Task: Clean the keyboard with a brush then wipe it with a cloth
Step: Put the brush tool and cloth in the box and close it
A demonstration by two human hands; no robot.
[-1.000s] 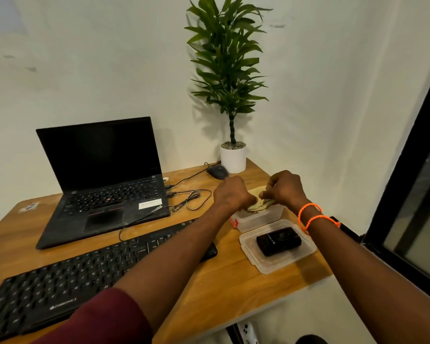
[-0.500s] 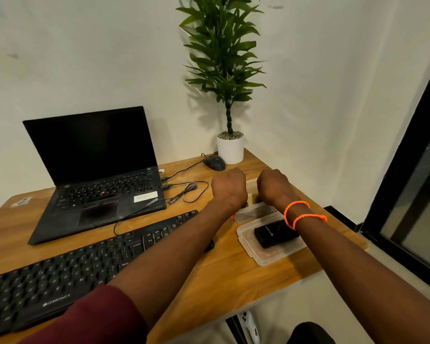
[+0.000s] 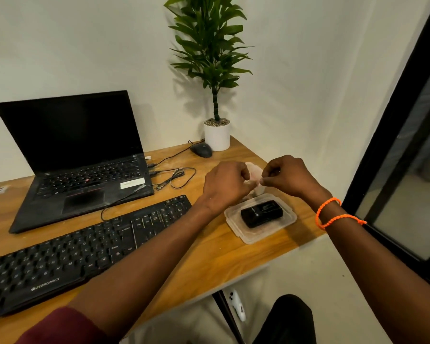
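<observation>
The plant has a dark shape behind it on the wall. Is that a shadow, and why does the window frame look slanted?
In the head view, yes: the plant throws a soft grey shadow on the wall to its left, so the light comes from its right. The black window frame leans because the wide-angle lens tilts lines near the picture's edge. The cloth looks pale and slightly blurred.

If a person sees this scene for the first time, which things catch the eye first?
Both hands, the left hand and the right hand, meet over the desk's right part, gripping a pale cloth. A black keyboard lies at the front left, before an open laptop. A tall green plant stands in the corner.
</observation>
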